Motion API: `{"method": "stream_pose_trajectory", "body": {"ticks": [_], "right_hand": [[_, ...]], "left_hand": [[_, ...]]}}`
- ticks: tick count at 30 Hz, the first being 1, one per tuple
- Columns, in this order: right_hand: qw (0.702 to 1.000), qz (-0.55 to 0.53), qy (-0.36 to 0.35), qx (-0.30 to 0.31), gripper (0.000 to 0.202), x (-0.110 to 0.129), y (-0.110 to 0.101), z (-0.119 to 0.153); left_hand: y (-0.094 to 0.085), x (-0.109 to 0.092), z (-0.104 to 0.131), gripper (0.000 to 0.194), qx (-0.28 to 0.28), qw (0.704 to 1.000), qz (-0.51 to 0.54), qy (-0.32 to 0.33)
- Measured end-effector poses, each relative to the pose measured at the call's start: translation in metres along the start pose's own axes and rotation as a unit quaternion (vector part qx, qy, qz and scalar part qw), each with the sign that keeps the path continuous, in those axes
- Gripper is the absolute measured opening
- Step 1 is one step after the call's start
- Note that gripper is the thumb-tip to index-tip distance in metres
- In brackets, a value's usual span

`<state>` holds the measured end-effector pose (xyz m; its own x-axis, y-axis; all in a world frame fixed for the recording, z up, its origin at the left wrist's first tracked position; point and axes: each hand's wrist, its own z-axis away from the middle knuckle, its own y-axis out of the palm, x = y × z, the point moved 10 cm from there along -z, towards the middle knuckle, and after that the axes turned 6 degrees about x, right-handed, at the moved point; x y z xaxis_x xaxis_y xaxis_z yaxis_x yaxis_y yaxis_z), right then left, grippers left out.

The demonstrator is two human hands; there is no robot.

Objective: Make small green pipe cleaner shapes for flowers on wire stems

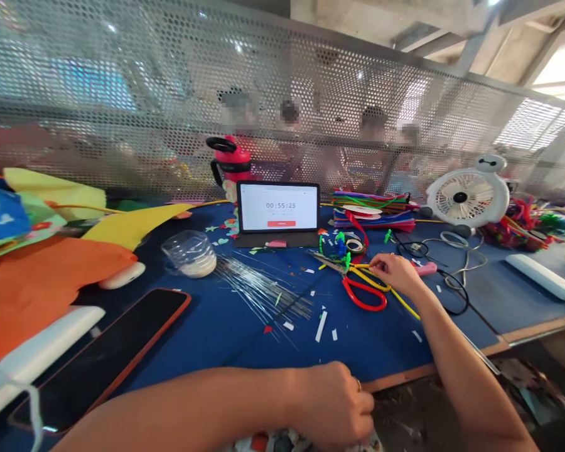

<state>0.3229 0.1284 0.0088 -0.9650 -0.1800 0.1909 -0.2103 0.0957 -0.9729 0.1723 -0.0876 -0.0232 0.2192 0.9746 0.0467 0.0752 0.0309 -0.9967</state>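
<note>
While an orange sheet [51,276] spreads over the left end of the blue table [381,348], a yellow sheet [122,232] reaches out behind it, and a white bar [37,358] lies just beside a dark-screened phone [113,351], face up with an orange-red edge. Next comes a clear plastic cup [188,248], tipped on its side, with a loose fan of thin wires [263,289] near its base. Behind these stand a pink bottle [235,160] with a black handle and, to its right, a tablet [280,207] showing 00:55:25. The left hand [332,402] is low at the near edge, its fingers curled inward; I cannot tell whether it holds anything. White paper scraps [321,326] are scattered beyond it. To their right, scissors [339,266] lie on the table, blades pointing left, with a red handle [381,306] nearest the viewer and a yellow loop [381,287] just beside that; whether the yellow loop belongs to them I cannot tell. The right hand [398,273] comes over from the right, thumb and fingers bent together at the yellow loop, though their grip is unclear. A yellow strip [405,304] runs out below its palm. Farther right are a white fan [466,191] and another white bar [543,276]
</note>
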Motion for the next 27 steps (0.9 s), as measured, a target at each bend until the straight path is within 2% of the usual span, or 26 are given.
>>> {"method": "stream_pose_trajectory", "body": {"ticks": [7, 14, 18, 21, 24, 27], "right_hand": [[0.998, 0.041, -0.011, 0.035, 0.020, 0.010, 0.005, 0.002], [0.992, 0.097, -0.012, 0.085, 0.024, 0.027, 0.005, 0.004], [0.982, 0.111, -0.060, 0.138, 0.023, 0.046, 0.000, 0.007], [0.973, 0.102, -0.114, 0.172, 0.023, 0.052, -0.011, 0.003], [0.972, 0.103, -0.130, 0.168, 0.025, 0.037, -0.028, -0.013], [0.982, 0.122, -0.080, 0.120, 0.027, 0.000, -0.048, -0.040]], "left_hand": [[-0.002, -0.002, 0.000, 0.017, 0.009, 1.000, -0.007, 0.009], [0.002, -0.006, -0.009, 0.008, 0.093, 0.995, -0.032, 0.003], [0.014, -0.010, -0.025, 0.012, 0.130, 0.990, -0.044, -0.028], [0.031, -0.012, -0.036, 0.019, 0.139, 0.988, -0.043, -0.056], [0.044, -0.012, -0.039, 0.016, 0.105, 0.991, -0.059, -0.062], [0.057, -0.006, -0.035, 0.011, 0.094, 0.990, -0.082, -0.060]]}}
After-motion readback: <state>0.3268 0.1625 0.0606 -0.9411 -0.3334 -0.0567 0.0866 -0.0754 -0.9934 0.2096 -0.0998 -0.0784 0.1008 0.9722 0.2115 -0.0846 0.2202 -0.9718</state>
